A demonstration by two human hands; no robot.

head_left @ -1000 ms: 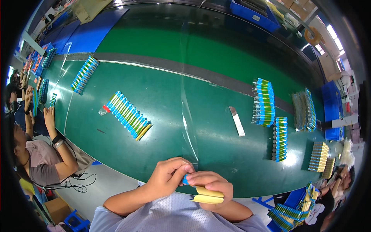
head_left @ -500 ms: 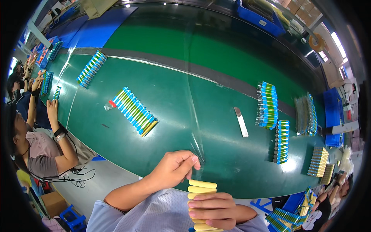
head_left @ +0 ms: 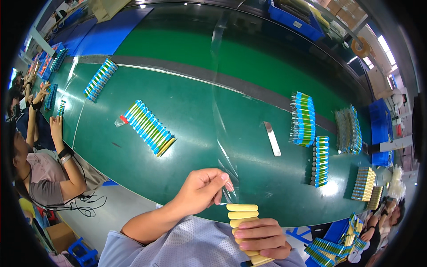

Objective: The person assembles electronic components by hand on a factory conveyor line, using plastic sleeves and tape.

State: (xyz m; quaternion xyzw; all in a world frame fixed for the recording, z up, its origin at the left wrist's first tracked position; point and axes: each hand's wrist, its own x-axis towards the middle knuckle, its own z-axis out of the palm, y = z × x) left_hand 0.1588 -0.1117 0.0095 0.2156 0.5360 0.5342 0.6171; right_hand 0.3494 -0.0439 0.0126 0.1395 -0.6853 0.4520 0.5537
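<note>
My left hand [head_left: 201,191] pinches the lower end of a long clear strip of film or tape [head_left: 216,109], which runs up across the table. My right hand [head_left: 261,238] wraps round a row of yellow rounded handles [head_left: 242,214] lined up side by side. Their upper ends fan out slightly past the fingers, and the rest is covered by my palm. Just beside my left fingertips is the topmost handle; a thin whitish edge of film seems to reach it, but whether it sticks there I cannot tell.
On the green table [head_left: 187,147] lie a blue-and-green row of wrapped handles [head_left: 150,128], a knife [head_left: 272,139], more rows [head_left: 303,119] at right and pale bundles [head_left: 363,183]. A belt [head_left: 178,49] runs behind. A co-worker [head_left: 49,173] sits at left.
My right hand has moved a little to the right with the yellow handles, which now tilt more. My left hand stays closed on the clear strip, near the topmost handle. The view has shifted slightly.
</note>
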